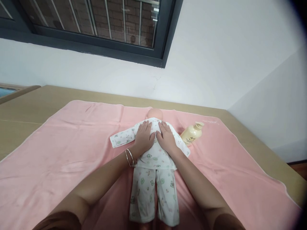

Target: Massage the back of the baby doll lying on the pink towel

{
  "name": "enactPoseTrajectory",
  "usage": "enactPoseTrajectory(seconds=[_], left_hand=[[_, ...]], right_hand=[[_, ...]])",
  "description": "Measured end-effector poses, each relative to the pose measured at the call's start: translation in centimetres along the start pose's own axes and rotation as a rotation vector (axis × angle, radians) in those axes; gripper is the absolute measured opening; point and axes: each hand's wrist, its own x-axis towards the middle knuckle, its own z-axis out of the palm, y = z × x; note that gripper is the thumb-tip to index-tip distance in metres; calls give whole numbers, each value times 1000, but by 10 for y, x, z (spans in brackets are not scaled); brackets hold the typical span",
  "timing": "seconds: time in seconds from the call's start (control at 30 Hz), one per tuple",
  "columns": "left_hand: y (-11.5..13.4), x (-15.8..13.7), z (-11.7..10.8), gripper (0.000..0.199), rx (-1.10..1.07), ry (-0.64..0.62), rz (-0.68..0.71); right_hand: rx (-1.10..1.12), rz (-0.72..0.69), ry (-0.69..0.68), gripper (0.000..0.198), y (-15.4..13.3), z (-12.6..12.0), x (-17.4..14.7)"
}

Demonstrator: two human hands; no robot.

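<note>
The doll (155, 158) is lying lengthwise on the pink blanket (72, 153), its head pointing toward the wall (203, 64) and its legs extending toward the person. It is wearing a white patterned shirt (157, 147) and matching trousers (143, 195). No face is showing.

The left hand (144, 135) is lying flat on the upper shirt, palm down, its fingers extending toward the head and lying close together. Two bangles (131, 156) are circling the left wrist. The right hand (167, 135) is lying flat beside it in the same posture. Both thumbs are pointing inward, leaving a narrow gap between them. Neither hand is grasping.

One sleeve (123, 138) is stretching outward beyond the left hand. The opposite sleeve is angling down past the right hand. A cream pump bottle (192, 132) is sitting just beyond that sleeve, which is partly covering its base. The blanket is covering most of the table (57, 95).
</note>
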Motion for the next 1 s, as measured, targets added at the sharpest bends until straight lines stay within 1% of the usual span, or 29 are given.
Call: enactPoseTrajectory(seconds=[0.13, 0.23, 0.33, 0.43, 0.53, 0.6, 0.7, 0.8, 0.9, 1.0], left_hand=[[4, 0, -7, 42, 30, -10, 72], [11, -6, -14, 37, 62, 30, 48], [16, -11, -17, 35, 70, 45, -26], [13, -7, -15, 37, 46, 7, -51], [5, 0, -9, 42, -1, -45, -14], [2, 3, -7, 44, -12, -50, 6], [2, 2, -8, 40, 10, -13, 53], [6, -3, -13, 32, 42, 43, 88], [9, -6, -16, 28, 52, 80, 63], [9, -5, -15, 34, 48, 60, 24]], right_hand=[[-10, -78, -81, 55, 3, -3, 3], [-67, -92, -106, 56, -6, -4, -4], [-157, -55, -107, 55, -21, -6, -13], [-213, 3, -111, 54, -29, -12, -17], [-142, 41, -143, 54, -22, -16, -10], [-69, 39, -164, 55, -13, -16, -4], [-56, 13, -145, 58, -7, -13, 0], [-170, 11, -99, 53, -17, -11, -8], [-263, 11, -95, 49, -32, -16, -18], [-228, 21, -107, 48, -32, -21, -18]])
